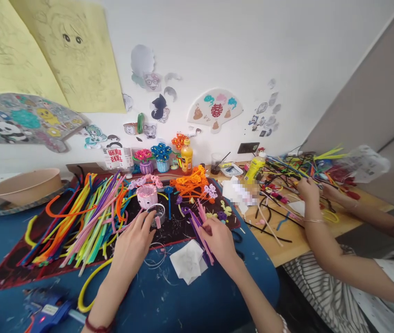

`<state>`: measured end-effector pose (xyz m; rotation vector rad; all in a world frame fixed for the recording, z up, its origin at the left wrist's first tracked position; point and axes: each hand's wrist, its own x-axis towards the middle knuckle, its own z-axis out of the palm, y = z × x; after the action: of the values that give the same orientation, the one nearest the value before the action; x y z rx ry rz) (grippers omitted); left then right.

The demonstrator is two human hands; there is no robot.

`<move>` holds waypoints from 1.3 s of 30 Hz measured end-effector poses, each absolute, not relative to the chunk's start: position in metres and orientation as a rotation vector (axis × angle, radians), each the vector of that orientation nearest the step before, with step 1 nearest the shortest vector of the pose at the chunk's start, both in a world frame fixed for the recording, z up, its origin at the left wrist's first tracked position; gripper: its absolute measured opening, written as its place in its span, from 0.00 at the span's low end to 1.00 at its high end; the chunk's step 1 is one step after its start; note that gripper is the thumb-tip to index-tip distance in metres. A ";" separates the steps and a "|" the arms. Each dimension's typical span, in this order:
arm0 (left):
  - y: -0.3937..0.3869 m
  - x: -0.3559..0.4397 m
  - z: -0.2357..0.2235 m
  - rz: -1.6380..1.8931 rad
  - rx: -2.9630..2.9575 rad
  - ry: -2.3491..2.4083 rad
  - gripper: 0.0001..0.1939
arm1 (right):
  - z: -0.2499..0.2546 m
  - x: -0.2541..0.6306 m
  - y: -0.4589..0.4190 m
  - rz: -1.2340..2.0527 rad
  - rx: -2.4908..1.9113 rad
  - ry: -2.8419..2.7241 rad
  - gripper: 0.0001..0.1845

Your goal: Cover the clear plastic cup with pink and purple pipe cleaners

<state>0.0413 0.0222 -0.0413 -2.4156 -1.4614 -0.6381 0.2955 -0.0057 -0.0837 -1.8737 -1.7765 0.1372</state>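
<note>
My left hand (135, 238) has its fingers bent at the near left side of a small clear round container (161, 213), seemingly gripping its edge; a small pale pink piece (157, 222) shows there. My fingertips are partly hidden. With thumb and fingers closed, my right hand (219, 238) holds a bundle of pink and purple pipe cleaners (197, 222), its lower ends sticking out below the hand. A folded white tissue (187, 261) lies between my hands. Just behind the container stands a pink pipe-cleaner pot (147, 196).
Loose pipe cleaners (93, 226) in many colours are heaped at left. A blue glue gun (49, 310) lies at front left. Orange pipe cleaners (192, 182), a juice bottle (186, 157) and flower pots (162, 159) stand behind. At right, another person's hands (310, 192) work over a wooden table (269, 249).
</note>
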 end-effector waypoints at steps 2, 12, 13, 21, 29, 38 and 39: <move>0.012 0.044 -0.037 -0.678 -2.369 -1.496 0.17 | -0.081 0.298 -0.006 0.125 -1.909 -1.751 0.10; -0.022 0.069 -0.035 -0.958 -2.560 -1.554 0.13 | -0.078 0.284 -0.009 0.057 -1.979 -1.789 0.08; -0.024 0.071 -0.037 -0.959 -2.578 -1.552 0.14 | -0.079 0.283 -0.008 0.054 -1.987 -1.792 0.09; -0.039 0.077 -0.045 -0.953 -2.710 -1.576 0.16 | -0.080 0.285 -0.008 0.041 -2.006 -1.776 0.10; -0.046 0.073 -0.053 -0.955 -2.781 -1.658 0.14 | -0.078 0.284 -0.007 0.043 -1.952 -1.826 0.04; -0.043 0.068 -0.056 -0.981 -2.831 -1.690 0.13 | -0.083 0.280 -0.006 0.072 -1.976 -1.831 0.05; -0.043 0.069 -0.055 -0.989 -2.832 -1.692 0.14 | -0.083 0.280 -0.006 0.081 -1.979 -1.822 0.06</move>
<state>0.0686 -0.0427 -0.0555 -2.8323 -1.6915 -0.9892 0.2802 -0.0056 -0.0832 -1.9794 -1.8218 0.0809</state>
